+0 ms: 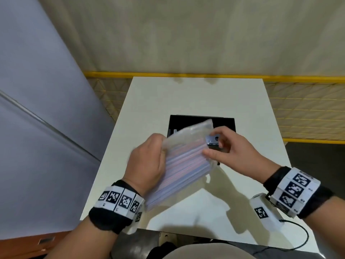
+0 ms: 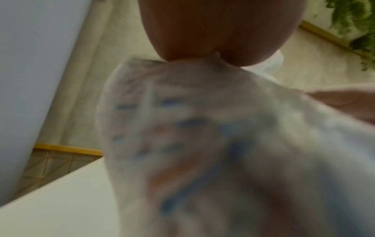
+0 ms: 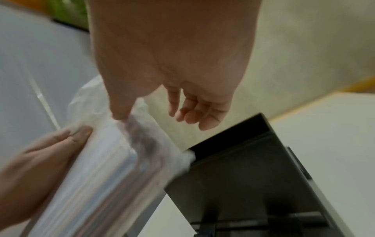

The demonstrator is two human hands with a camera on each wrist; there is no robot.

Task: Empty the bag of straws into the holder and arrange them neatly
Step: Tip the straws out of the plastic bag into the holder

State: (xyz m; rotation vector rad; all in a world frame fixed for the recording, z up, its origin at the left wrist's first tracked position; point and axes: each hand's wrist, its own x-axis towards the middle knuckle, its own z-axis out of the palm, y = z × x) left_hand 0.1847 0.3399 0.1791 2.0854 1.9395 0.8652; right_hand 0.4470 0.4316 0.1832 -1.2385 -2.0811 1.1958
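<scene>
The left hand (image 1: pixel 147 163) grips the bag of straws (image 1: pixel 184 159) above the table (image 1: pixel 248 113); the right hand (image 1: pixel 229 146) pinches its edge. Beyond both hands stands the holder (image 1: pixel 226 122). Risk: tipping the bag off-centre likely scatters straws.

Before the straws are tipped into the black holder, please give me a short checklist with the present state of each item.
1. Left hand grips the bag of straws: ok.
2. Right hand has hold of the bag's upper end: thumb touches it, a firm grip cannot be told.
3. Bag mouth open: cannot tell, blurred.
4. Bag mouth over the holder: ok.
5. Holder upright on the table: ok.
6. Holder empty inside: cannot tell, partly hidden.
</scene>
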